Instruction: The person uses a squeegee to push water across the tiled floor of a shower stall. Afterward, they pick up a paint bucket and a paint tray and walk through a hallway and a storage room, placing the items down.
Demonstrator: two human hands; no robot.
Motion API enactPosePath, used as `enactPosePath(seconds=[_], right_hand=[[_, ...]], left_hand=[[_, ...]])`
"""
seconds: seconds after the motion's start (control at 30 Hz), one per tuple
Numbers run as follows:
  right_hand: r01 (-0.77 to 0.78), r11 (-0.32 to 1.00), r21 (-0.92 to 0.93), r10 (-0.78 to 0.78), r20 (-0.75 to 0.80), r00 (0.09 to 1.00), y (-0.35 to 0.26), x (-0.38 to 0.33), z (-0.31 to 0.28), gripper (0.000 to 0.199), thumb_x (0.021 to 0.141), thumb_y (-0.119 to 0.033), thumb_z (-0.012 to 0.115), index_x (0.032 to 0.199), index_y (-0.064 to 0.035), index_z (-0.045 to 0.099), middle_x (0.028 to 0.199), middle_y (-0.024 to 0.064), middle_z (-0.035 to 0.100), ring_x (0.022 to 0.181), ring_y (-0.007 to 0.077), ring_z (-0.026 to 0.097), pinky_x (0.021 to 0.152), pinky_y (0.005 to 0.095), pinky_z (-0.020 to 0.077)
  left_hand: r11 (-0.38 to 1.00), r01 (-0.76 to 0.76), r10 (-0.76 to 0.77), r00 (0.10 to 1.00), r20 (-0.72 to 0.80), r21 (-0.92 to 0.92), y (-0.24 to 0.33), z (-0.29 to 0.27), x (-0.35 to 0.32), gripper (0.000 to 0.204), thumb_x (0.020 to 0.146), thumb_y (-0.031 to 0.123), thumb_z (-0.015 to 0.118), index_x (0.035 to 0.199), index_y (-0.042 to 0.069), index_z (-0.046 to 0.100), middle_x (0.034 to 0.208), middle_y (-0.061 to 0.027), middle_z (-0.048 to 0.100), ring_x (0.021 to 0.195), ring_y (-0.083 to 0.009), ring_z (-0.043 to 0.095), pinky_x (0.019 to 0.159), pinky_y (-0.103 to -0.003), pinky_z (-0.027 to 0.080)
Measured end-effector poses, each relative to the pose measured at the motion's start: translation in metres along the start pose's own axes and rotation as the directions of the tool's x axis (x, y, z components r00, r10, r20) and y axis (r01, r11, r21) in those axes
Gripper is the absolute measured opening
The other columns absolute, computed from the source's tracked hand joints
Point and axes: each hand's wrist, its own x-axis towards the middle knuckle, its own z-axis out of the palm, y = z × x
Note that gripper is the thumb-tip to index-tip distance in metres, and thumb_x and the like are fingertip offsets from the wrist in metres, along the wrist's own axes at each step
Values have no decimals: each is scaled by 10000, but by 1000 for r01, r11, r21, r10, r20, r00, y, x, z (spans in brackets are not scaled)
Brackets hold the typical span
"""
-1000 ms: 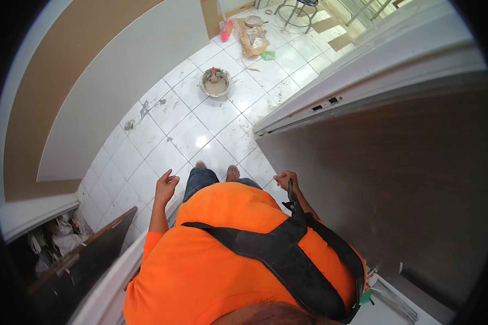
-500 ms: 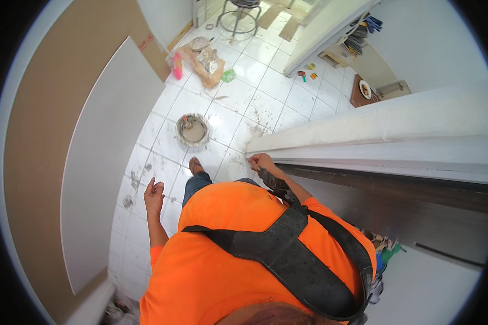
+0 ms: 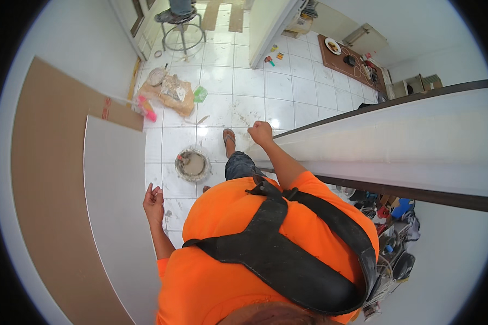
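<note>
My left hand (image 3: 153, 203) hangs at my left side, beside the grey board, with its fingers apart and nothing in it. In front of me my right hand (image 3: 261, 133) is closed into a fist near the white wall's edge, and no object shows in it. On the tiles between my hands stands a round, crusted bucket (image 3: 179, 174) of pale grey paste. A tool with a red part (image 3: 182, 159) leans inside it. My sandalled foot (image 3: 229, 142) is planted forward, to the right of the bucket.
Grey (image 3: 114, 216) and brown boards (image 3: 54, 179) lean along the left. Ahead lie a messy brown sheet (image 3: 183, 108), pink plastic (image 3: 147, 108) and green plastic (image 3: 200, 95). Farther off, someone's legs (image 3: 181, 6) show above a stool (image 3: 184, 46). Clutter (image 3: 398, 244) lies right, behind the white wall (image 3: 385, 143).
I have stepped forward, and the bucket is now nearer my body. My right hand has gone from a loose pinch to a fist and reaches farther ahead. The stool has come closer, showing someone's legs.
</note>
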Motion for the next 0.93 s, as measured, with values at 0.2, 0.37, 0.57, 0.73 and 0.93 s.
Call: enactPosePath(seconds=[0.2,0.37,0.57,0.73,0.93], right_hand=[[16,930,366,132,-377,917,-8,58,46,237,681,-214,779,721,-40,623,589,59,600,560,180,597,535,332,487],[-286,657,698,553,-189,811,-11,82,-5,335,791,-280,680,631,-9,568,512,109,594,424,162,557,441,292,451],[-169,811,560,533,-587,610,44,70,-77,388,720,-39,705,1076,12,559,786,75,596,668,152,599,584,275,503],[278,447,850,530,-502,683,-37,9,-213,434,896,-104,584,1294,18,461,1004,96,614,804,158,623,611,270,524],[708,699,-97,-386,-885,260,-173,-127,-397,594,946,-435,434,1248,74,481,1130,227,591,990,321,604,810,449,495]], left_hand=[[1000,-14,12,996,94,20,15,-5,6,581,871,179,649,1372,11,408,1116,-96,606,863,-90,556,714,-231,470],[995,95,-94,993,67,-21,20,-38,10,568,884,162,626,1381,17,393,1147,-107,597,900,-106,567,730,-259,485],[968,-92,11,944,329,232,104,-35,47,514,877,100,622,1351,16,441,1140,-117,606,920,-118,561,788,-266,476],[915,-356,239,856,459,188,184,0,99,453,897,88,604,1321,-4,474,1156,-137,612,1011,-154,571,858,-277,462],[608,-721,729,341,594,-332,375,104,110,431,934,107,538,1320,-59,442,1212,-221,570,1075,-255,580,930,-379,467]])
